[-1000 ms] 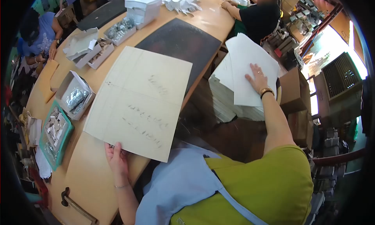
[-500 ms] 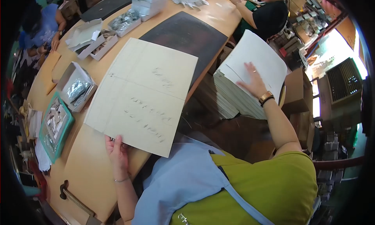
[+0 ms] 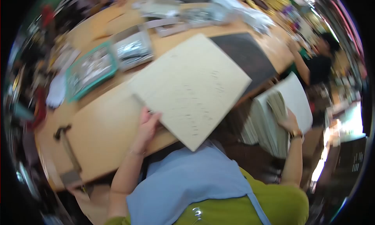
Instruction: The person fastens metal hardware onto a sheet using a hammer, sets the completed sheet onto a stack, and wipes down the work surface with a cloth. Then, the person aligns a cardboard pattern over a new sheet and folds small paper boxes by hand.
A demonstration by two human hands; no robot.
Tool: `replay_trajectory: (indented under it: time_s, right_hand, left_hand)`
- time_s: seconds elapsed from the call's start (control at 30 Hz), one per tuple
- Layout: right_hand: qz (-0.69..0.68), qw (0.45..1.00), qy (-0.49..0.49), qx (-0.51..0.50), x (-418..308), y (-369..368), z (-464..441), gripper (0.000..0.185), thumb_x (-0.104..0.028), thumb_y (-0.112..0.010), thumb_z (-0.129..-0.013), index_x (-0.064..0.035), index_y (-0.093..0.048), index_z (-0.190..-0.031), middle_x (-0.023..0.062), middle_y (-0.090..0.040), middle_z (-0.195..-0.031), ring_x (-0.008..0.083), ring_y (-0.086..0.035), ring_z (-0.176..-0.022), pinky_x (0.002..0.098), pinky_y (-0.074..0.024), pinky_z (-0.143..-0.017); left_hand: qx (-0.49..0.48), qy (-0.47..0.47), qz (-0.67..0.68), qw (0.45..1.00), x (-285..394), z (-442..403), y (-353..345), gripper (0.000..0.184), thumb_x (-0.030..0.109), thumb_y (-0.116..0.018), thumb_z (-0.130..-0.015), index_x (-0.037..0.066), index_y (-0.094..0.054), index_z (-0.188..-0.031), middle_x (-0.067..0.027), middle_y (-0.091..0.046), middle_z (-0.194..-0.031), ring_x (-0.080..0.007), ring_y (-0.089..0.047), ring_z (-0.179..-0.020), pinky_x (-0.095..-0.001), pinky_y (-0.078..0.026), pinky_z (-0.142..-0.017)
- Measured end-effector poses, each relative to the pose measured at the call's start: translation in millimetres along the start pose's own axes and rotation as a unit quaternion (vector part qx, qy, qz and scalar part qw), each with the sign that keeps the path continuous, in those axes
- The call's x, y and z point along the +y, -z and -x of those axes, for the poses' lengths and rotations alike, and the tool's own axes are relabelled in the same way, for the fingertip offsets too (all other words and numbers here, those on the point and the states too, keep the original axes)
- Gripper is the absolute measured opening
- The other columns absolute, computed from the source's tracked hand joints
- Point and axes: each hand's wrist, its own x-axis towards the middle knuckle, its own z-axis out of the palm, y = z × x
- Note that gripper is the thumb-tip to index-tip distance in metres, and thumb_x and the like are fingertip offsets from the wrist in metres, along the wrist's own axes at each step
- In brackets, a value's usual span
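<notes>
The curved tabletop [image 3: 105, 127] is carrying most of the things, and a person in dark clothing [image 3: 321, 67] is sitting at its far right side. A dark mat [image 3: 252, 57] is lying near the right edge, its near left part disappearing under a large cream sheet [image 3: 191, 88]. That sheet, bearing rows of dark marks, is slanting across the middle, one corner jutting past the table's near edge. The left hand [image 3: 147, 127] is pinching its lower left edge, thumb showing on top. Beyond the table's right edge, a thick stack of pale sheets [image 3: 256, 121] is standing; the right hand [image 3: 289, 121] is touching it on the far right — blur is hiding the fingertips, so I cannot tell whether they are gripping. A teal tray [image 3: 72, 96] is holding a heap of small pale pieces [image 3: 91, 63]. Just beside it, an open white box [image 3: 136, 63] is holding shiny, silvery packets [image 3: 134, 47]. Farther back, a box [image 3: 197, 16] is holding glinting contents — too blurred to name — and crumpled white pieces [image 3: 258, 20] are lying near it. A hammer [image 3: 71, 151] is resting at the near left.
</notes>
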Motion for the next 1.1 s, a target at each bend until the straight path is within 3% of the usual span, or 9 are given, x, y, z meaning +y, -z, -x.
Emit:
replay_trajectory:
  time_s: [0.17, 0.47, 0.7, 0.77, 0.83, 0.93, 1.0, 1.07, 1.1]
  right_hand:
    - [0.067, 0.994, 0.033, 0.083, 35.4, -45.8, -14.3, 0.09, -0.004, -0.072, -0.059, -0.0029, -0.037, -0.141, 0.0198, -0.044, -0.139, 0.0332, -0.04, -0.131, 0.0372, -0.0298, -0.112]
    - [0.191, 0.956, 0.023, 0.223, -9.5, -70.6, 12.7, 0.11, 0.003, -0.077, -0.059, -0.0213, -0.021, -0.151, 0.0174, -0.038, -0.143, 0.0381, -0.041, -0.128, 0.044, -0.0413, -0.101]
    - [0.16, 0.968, -0.036, 0.188, -21.7, -60.3, 13.2, 0.111, 0.001, -0.077, -0.061, -0.0227, -0.016, -0.152, 0.0193, -0.051, -0.132, 0.0377, -0.048, -0.122, 0.0444, -0.0425, -0.099]
    - [0.141, 0.967, -0.069, 0.199, -25.1, -59.9, 14.7, 0.113, 0.0, -0.078, -0.06, -0.0223, -0.015, -0.152, 0.0197, -0.055, -0.128, 0.0376, -0.05, -0.12, 0.0441, -0.0428, -0.098]
    - [0.131, 0.963, -0.011, 0.234, -10.6, -64.5, 13.9, 0.105, -0.001, -0.077, -0.061, -0.0174, -0.023, -0.149, 0.021, -0.055, -0.126, 0.0384, -0.052, -0.117, 0.0445, -0.0443, -0.096]
    - [0.157, 0.962, 0.063, 0.217, 23.1, -66.2, -2.6, 0.094, -0.002, -0.077, -0.061, -0.0123, -0.034, -0.144, 0.0224, -0.056, -0.124, 0.039, -0.054, -0.114, 0.0448, -0.0458, -0.093]
    - [0.172, 0.964, 0.073, 0.189, 29.6, -65.2, -0.7, 0.088, -0.003, -0.076, -0.061, -0.0097, -0.04, -0.14, 0.0228, -0.056, -0.122, 0.0393, -0.055, -0.111, 0.0447, -0.0463, -0.093]
    - [0.169, 0.97, 0.054, 0.168, 13.1, -59.6, 0.2, 0.082, -0.003, -0.076, -0.061, -0.0073, -0.044, -0.137, 0.023, -0.057, -0.12, 0.0396, -0.056, -0.109, 0.0442, -0.0465, -0.092]
    - [0.174, 0.971, 0.044, 0.157, 10.3, -56.7, 0.3, 0.082, -0.003, -0.076, -0.062, -0.0071, -0.043, -0.137, 0.0228, -0.058, -0.119, 0.0396, -0.057, -0.108, 0.0441, -0.0467, -0.092]
  left_hand:
    - [-0.043, -0.067, 0.002, 0.997, -13.9, -8.9, 4.6, 0.045, 0.007, -0.053, -0.095, 0.006, -0.037, -0.137, -0.0064, -0.054, -0.126, -0.0157, -0.054, -0.113, -0.0344, -0.047, -0.096]
    - [-0.061, -0.03, 0.059, 0.996, -1.0, -6.8, -6.3, 0.047, 0.007, -0.05, -0.097, 0.009, -0.031, -0.14, -0.0065, -0.054, -0.124, -0.0152, -0.056, -0.109, -0.0348, -0.05, -0.091]
    - [-0.038, -0.011, -0.062, 0.997, 1.9, 0.4, -6.5, 0.045, 0.011, -0.052, -0.097, 0.005, -0.036, -0.138, -0.0045, -0.052, -0.129, -0.0155, -0.052, -0.116, -0.0345, -0.048, -0.093]
    - [-0.04, 0.118, -0.158, 0.98, 25.0, 16.7, -9.4, 0.034, 0.018, -0.053, -0.097, 0.004, -0.048, -0.128, -0.004, -0.059, -0.116, -0.0119, -0.057, -0.102, -0.0303, -0.05, -0.082]
    - [-0.08, 0.107, -0.385, 0.913, 56.6, 39.6, 1.2, 0.029, 0.024, -0.056, -0.095, 0.005, -0.058, -0.116, -0.003, -0.063, -0.097, -0.0091, -0.057, -0.083, -0.0268, -0.048, -0.074]
    - [0.132, 0.059, -0.497, 0.856, 105.9, 62.9, 44.9, 0.031, 0.028, -0.061, -0.09, 0.007, -0.061, -0.113, -0.0035, -0.064, -0.086, -0.0117, -0.059, -0.075, -0.0278, -0.048, -0.071]
    - [0.321, -0.168, -0.634, 0.683, 124.1, 81.8, 111.8, 0.036, 0.029, -0.064, -0.086, 0.005, -0.061, -0.112, -0.0136, -0.063, -0.105, -0.0277, -0.06, -0.096, -0.0402, -0.048, -0.084]
    - [0.387, 0.0, -0.798, 0.461, 163.2, 103.9, 182.8, 0.051, 0.029, -0.067, -0.081, 0.002, -0.055, -0.123, -0.0229, -0.059, -0.116, -0.0379, -0.055, -0.111, -0.0449, -0.046, -0.093]
    - [0.433, 0.033, -0.784, 0.444, 161.1, 122.8, 207.6, 0.056, 0.029, -0.068, -0.081, 0.002, -0.051, -0.127, -0.0237, -0.058, -0.117, -0.0384, -0.055, -0.112, -0.045, -0.046, -0.093]
